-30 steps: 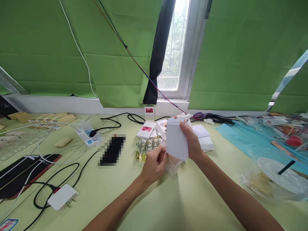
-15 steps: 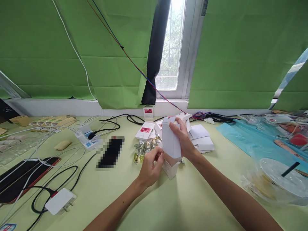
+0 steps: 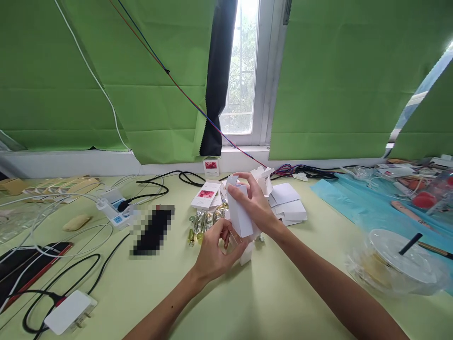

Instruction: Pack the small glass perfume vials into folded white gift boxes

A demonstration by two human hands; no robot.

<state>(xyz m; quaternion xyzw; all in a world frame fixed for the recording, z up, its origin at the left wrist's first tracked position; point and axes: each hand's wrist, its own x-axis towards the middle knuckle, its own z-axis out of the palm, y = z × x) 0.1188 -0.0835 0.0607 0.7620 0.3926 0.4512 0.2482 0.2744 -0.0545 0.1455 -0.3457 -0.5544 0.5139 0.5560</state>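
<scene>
A tall white cardboard box (image 3: 238, 218) is gripped in my right hand (image 3: 257, 208), thumb on the near face and fingers over its upper part. It is tilted, its lower end over a second pale carton (image 3: 247, 256) on the table. My left hand (image 3: 211, 257) is closed on that lower carton, with the thumb across its near side and the fingers curled at its left edge. My hands hide much of where the two boxes meet. Just beyond lie shiny silver-and-gold small packages (image 3: 208, 219) and a yellow vial (image 3: 191, 237).
White boxes with a red flower picture (image 3: 204, 194) lie behind, and folded white cartons (image 3: 288, 203) sit to the right. A power strip (image 3: 115, 212), cables and a white charger (image 3: 70, 311) occupy the left. A plastic-wrapped spool (image 3: 396, 262) and blue sheeting (image 3: 343, 200) are at right.
My right hand has tilted the white box and lowered it slightly. The left thumb has moved across the lower carton's near side. The whole view has shifted a little.
</scene>
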